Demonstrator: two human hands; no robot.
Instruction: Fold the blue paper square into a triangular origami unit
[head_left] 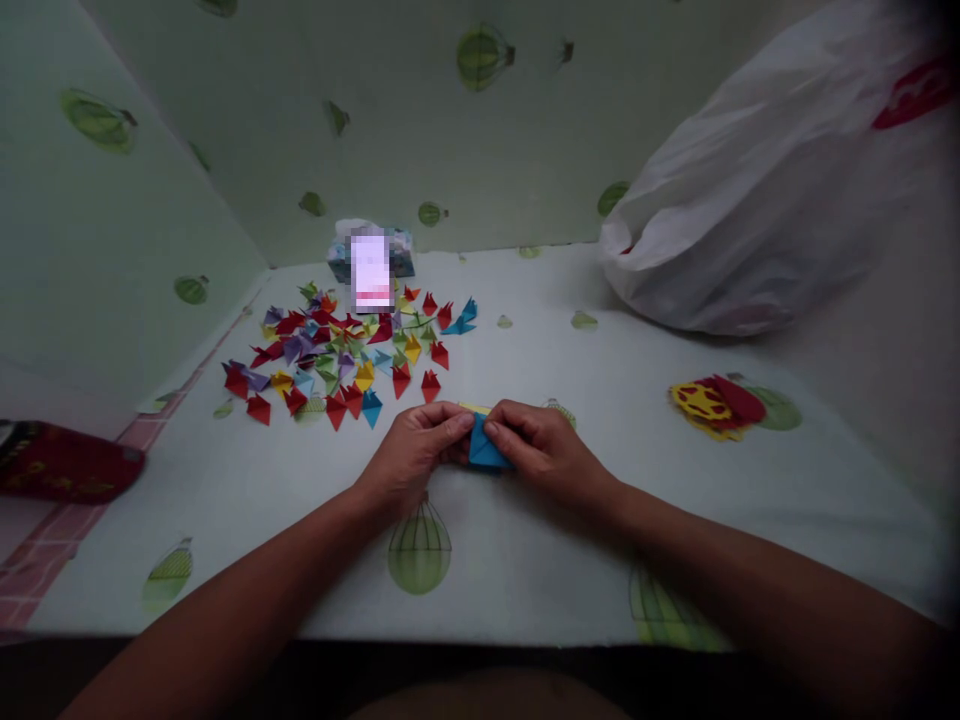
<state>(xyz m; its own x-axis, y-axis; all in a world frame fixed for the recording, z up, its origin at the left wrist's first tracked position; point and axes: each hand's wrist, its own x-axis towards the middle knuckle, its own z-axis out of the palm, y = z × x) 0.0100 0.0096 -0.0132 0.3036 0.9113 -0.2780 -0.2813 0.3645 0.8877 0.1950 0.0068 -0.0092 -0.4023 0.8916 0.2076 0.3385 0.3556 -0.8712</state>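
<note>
and here at the near middle of the white table (540, 570), the left hand (416, 450) and the right hand (551, 450) meet over a small piece of blue paper (489, 452), folded, with slanting creases across its face. the left thumb and fingers pinch it at its left side, the right thumb and fingers close on its upper right, so both grips are drawn tight on the same little square! a sliver of yellow (474, 408) peeks out just behind it, between the two hands; whether that is part of the same piece, i can't tell. beyond the left hand spreads a crowd of folded paper shapes (354, 398), red, purple, green, yellow and blue, pointed and jumbled close together. behind them stands a tissue box (405, 255), a bright blurred panel (370, 265) in front of it. over to the right, well apart from the hands, lie red and yellow cut-outs (701, 402), and past those slumps a big white plastic bag (742, 210). far left, a dark red object (75, 465) sits by the table's edge.
</note>
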